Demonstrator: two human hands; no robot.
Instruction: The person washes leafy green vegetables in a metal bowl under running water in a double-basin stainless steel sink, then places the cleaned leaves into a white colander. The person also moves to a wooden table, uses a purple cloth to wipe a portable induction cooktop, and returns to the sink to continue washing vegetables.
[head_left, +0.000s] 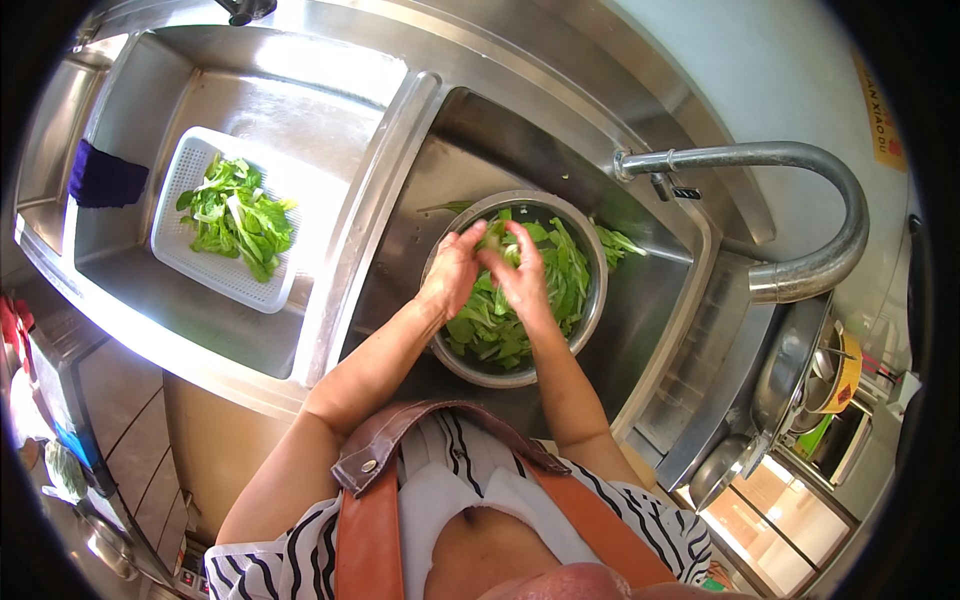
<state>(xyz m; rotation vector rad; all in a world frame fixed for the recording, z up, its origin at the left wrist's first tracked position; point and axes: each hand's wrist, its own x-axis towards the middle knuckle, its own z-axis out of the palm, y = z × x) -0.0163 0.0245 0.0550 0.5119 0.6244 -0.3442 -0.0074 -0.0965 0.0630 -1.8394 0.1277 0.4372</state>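
Both my hands are over a round stainless steel bowl (598, 300) that stands in the right sink basin (409, 259). Green leafy vegetables (566, 274) fill much of the bowl. Between the fingertips of my left hand (454, 274) and my right hand (523, 276) is a small bunch of leaves (495, 238), blurred by motion. The fingers of both hands touch it. Outside the bowl, on its right, a few loose leaves (616, 244) lie in the basin, and another leaf (448, 206) pokes out on the far left side.
A white perforated plastic basket (169, 217) with leafy greens (240, 217) sits in the left basin. A dark blue cloth (109, 176) hangs over that basin's left wall. The curved metal faucet (844, 195) arches out on the right, near metal pans (787, 367).
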